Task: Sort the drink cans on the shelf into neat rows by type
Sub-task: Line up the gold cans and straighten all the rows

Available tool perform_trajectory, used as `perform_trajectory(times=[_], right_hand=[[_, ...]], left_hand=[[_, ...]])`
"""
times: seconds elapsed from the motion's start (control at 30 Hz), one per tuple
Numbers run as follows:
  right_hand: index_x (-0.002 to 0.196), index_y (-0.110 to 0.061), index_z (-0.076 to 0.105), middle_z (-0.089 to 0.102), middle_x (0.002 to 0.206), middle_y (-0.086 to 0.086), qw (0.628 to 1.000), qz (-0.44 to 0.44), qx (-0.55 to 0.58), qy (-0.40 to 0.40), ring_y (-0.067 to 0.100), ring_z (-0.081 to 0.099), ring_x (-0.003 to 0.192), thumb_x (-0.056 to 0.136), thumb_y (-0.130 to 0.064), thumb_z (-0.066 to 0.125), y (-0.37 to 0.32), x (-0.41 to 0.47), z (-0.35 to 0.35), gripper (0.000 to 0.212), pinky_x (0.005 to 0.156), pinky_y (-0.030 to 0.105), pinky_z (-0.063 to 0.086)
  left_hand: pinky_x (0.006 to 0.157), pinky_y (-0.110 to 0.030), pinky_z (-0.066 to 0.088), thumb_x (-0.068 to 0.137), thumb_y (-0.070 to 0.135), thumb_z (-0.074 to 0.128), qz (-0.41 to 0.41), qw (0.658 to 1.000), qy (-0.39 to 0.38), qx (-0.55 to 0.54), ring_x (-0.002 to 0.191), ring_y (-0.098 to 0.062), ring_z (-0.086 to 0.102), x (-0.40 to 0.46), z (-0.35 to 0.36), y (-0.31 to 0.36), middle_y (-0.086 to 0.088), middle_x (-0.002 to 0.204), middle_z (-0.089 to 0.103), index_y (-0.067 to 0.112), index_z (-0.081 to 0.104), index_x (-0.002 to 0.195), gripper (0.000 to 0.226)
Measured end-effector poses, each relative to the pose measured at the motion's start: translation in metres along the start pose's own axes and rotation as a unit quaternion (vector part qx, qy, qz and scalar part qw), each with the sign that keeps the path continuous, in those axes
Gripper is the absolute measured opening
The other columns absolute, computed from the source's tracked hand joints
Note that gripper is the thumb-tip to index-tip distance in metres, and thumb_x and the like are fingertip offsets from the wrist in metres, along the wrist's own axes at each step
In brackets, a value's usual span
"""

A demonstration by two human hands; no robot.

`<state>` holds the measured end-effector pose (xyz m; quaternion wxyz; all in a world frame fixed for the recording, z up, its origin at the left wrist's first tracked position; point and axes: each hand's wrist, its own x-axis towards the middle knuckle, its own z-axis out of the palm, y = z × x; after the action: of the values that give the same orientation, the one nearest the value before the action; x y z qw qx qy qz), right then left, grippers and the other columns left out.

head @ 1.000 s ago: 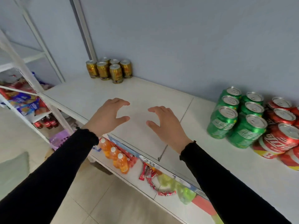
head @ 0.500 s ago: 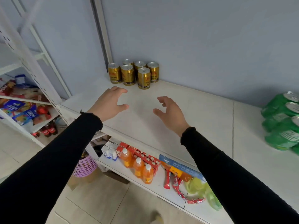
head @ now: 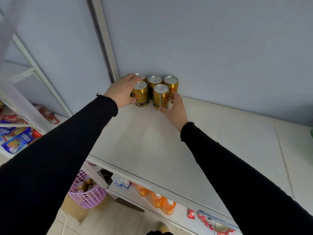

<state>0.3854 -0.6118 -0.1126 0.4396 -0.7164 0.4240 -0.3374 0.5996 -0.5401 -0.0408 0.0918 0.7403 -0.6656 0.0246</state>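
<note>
Several gold drink cans (head: 155,85) stand upright in a tight cluster at the back left corner of the white shelf (head: 152,141), against the blue wall. My left hand (head: 121,91) wraps the left side of the cluster, fingers over the front left gold can (head: 141,94) and partly hiding a can behind it. My right hand (head: 175,110) presses against the right side of the front right gold can (head: 160,96). A sliver of a green can (head: 311,132) shows at the right edge.
A white upright post (head: 103,39) rises just left of the cans. Below the shelf edge sit orange bottles (head: 160,202), small cartons and red packets. A pink basket (head: 88,194) stands on the floor, and a snack rack (head: 15,138) is at left.
Both hands have reached forward from mid-shelf to the gold cans and closed around the cluster's sides. The view swung left, so the green and red cans dropped out of sight.
</note>
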Motion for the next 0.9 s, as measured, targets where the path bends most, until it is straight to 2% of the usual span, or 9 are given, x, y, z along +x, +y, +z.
perform_trajectory(times=[0.17,0.27,0.33,0.47,0.57,0.63,0.73,0.9], right_hand=[[0.139,-0.014,0.038,0.052,0.137,0.006,0.999,0.037,0.016,0.025,0.024,0.053,0.125,0.073,-0.018,0.086,0.000,0.022,0.017,0.081,0.102,0.037,0.048],[0.138,-0.022,0.036,0.054,0.133,0.004,0.997,0.052,-0.025,0.041,0.028,0.052,0.122,0.064,-0.034,0.086,0.000,0.027,0.024,0.090,0.102,0.048,0.049],[0.138,-0.023,0.038,0.052,0.135,0.005,0.996,0.050,-0.055,0.046,0.030,0.048,0.123,0.062,-0.041,0.085,0.000,0.028,0.028,0.090,0.104,0.051,0.045],[0.135,-0.018,0.046,0.050,0.134,0.006,0.995,0.053,-0.073,0.053,0.027,0.044,0.124,0.072,-0.036,0.085,-0.003,0.023,0.037,0.076,0.106,0.045,0.043],[0.134,-0.020,0.048,0.059,0.132,0.000,0.996,0.058,-0.019,0.069,0.021,0.055,0.120,0.071,-0.033,0.087,-0.005,0.010,0.037,0.076,0.102,0.040,0.050],[0.135,-0.017,0.048,0.062,0.126,-0.002,0.994,0.066,0.004,0.090,0.016,0.059,0.112,0.074,-0.028,0.086,-0.004,-0.001,0.029,0.073,0.091,0.029,0.051],[0.129,-0.017,0.051,0.061,0.111,-0.009,0.988,0.071,0.015,0.133,0.003,0.058,0.094,0.075,-0.028,0.086,-0.003,-0.022,0.002,0.065,0.072,0.011,0.043],[0.124,-0.017,0.055,0.064,0.111,-0.008,0.972,0.078,0.026,0.220,-0.001,0.058,0.096,0.074,-0.029,0.086,0.007,-0.059,-0.072,0.060,0.073,0.012,0.044]], left_hand=[[0.098,-0.046,0.049,0.077,0.016,0.079,0.059,0.996,-0.051,0.032,0.125,-0.032,0.052,0.031,0.007,-0.013,-0.005,0.150,0.041,0.030,0.037,0.151,0.086],[0.098,-0.047,0.050,0.076,0.017,0.082,0.075,0.995,-0.065,0.014,0.126,-0.030,0.049,0.039,0.008,-0.021,-0.004,0.145,0.043,0.030,0.039,0.149,0.085],[0.100,-0.047,0.048,0.074,0.017,0.084,0.086,0.994,-0.070,0.010,0.126,-0.030,0.048,0.044,0.006,-0.024,-0.004,0.143,0.044,0.027,0.042,0.147,0.085],[0.092,-0.037,0.046,0.072,0.022,0.088,0.106,0.991,-0.076,-0.001,0.118,-0.028,0.049,0.048,0.001,-0.029,-0.004,0.135,0.042,0.020,0.050,0.137,0.075],[0.091,-0.042,0.048,0.067,0.031,0.090,0.109,0.992,-0.070,0.009,0.112,-0.027,0.050,0.045,-0.006,-0.027,-0.005,0.132,0.045,0.016,0.055,0.127,0.071],[0.089,-0.044,0.048,0.067,0.037,0.090,0.110,0.992,-0.061,0.000,0.108,-0.027,0.051,0.043,-0.011,-0.021,-0.006,0.124,0.053,0.017,0.054,0.125,0.071],[0.088,-0.043,0.048,0.068,0.042,0.088,0.121,0.990,-0.054,-0.052,0.109,-0.026,0.052,0.042,-0.014,0.001,-0.004,0.120,0.059,0.020,0.052,0.128,0.073],[0.087,-0.043,0.050,0.065,0.044,0.089,0.180,0.974,-0.067,-0.124,0.107,-0.022,0.055,0.054,-0.007,0.079,0.001,0.119,0.061,0.026,0.054,0.124,0.071]])
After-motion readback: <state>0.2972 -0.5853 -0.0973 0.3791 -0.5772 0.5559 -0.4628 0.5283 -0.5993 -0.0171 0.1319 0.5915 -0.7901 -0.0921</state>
